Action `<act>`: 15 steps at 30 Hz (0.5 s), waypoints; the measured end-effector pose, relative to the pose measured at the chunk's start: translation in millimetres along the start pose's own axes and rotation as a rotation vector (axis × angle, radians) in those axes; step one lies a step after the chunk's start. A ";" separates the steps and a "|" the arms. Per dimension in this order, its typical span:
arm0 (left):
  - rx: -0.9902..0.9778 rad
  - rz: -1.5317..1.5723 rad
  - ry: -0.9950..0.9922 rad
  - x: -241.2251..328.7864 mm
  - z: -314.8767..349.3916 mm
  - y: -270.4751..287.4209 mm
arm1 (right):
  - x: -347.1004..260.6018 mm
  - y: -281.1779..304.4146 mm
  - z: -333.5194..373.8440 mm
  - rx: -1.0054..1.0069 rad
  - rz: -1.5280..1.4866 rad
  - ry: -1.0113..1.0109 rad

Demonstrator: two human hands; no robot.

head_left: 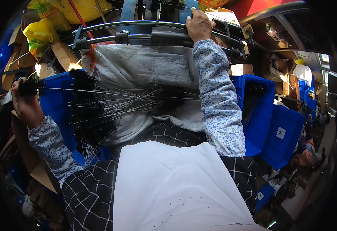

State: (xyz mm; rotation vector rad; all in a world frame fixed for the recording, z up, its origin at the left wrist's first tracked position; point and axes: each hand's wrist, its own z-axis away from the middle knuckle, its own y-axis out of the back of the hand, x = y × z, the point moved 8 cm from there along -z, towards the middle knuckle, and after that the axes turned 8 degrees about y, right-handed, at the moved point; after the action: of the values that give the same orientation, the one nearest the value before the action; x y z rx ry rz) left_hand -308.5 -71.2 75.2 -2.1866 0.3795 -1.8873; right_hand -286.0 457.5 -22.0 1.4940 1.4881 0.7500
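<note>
My left hand [26, 107] is raised at the far left, its fingers closed around the black bristle head of a twisted-wire brush [32, 87]. The brush's thin wire stem runs to the right across my lap. Below it, many similar wire brushes [89, 111] lie in a heap, black heads to the left and bare stems fanning right. My right hand [200, 26] is at the machine's metal rails [149, 37], back of the hand up, fingers bent beside a dark bristle strip [172, 4]. What its fingers hold is hidden.
A whitish plastic sheet [145, 61] hangs below the rails and covers my lap. Blue bins stand on both sides, one [259, 115] with dark brushes inside. Yellow bags [39, 34] and cardboard pieces [65, 56] sit at the upper left. Boxes [278, 73] fill the right.
</note>
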 end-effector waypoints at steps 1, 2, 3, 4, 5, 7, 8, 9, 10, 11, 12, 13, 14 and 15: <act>-0.031 0.020 0.002 -1.1 -0.8 1.5 | 10.6 2.4 2.1 0.001 0.013 0.008; -0.056 0.037 0.002 -0.7 0.4 2.3 | 20.7 2.8 3.4 -0.006 -0.009 0.009; -0.033 0.023 -0.013 3.7 5.6 -3.1 | 30.1 -0.5 3.3 -0.053 -0.040 -0.022; -0.008 0.009 -0.030 6.6 10.0 -11.4 | 38.6 -3.9 2.7 -0.100 -0.073 -0.051; 0.021 -0.003 -0.044 8.0 14.5 -18.5 | 46.0 -6.2 0.7 -0.152 -0.102 -0.076; 0.012 0.025 -0.032 -1.1 11.7 -37.5 | 67.6 8.2 -14.3 -0.164 0.015 -0.091; -0.013 -0.011 -0.049 -4.2 11.8 -45.1 | 75.1 6.5 -19.0 -0.133 0.132 -0.080; -0.050 -0.152 -0.042 -9.6 7.4 -56.4 | 93.4 -8.7 -22.5 -0.180 0.201 -0.069; -0.084 -0.246 -0.055 -21.1 3.9 -71.6 | 95.9 -4.2 -16.8 -0.290 0.243 -0.097; -0.143 -0.141 -0.050 -23.1 8.1 -76.3 | 88.0 -1.3 -16.3 -0.401 0.247 -0.104; -0.124 -0.147 0.015 -27.4 7.4 -81.0 | 87.7 5.0 -16.8 -0.395 0.147 -0.041; -0.106 -0.150 0.081 -31.2 7.4 -84.6 | 90.0 13.7 -15.9 -0.390 0.049 0.019; -0.109 -0.106 0.108 -30.9 10.4 -86.6 | 91.0 23.0 -12.7 -0.421 -0.060 0.027; -0.121 -0.049 0.139 -34.7 11.6 -89.0 | 90.1 38.9 -5.1 -0.451 -0.154 0.027</act>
State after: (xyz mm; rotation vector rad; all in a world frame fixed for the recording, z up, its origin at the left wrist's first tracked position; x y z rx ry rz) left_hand -297.8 24.4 71.2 -2.1634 0.4810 -2.1008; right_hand -263.7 550.6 0.2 1.0228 1.3255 0.9401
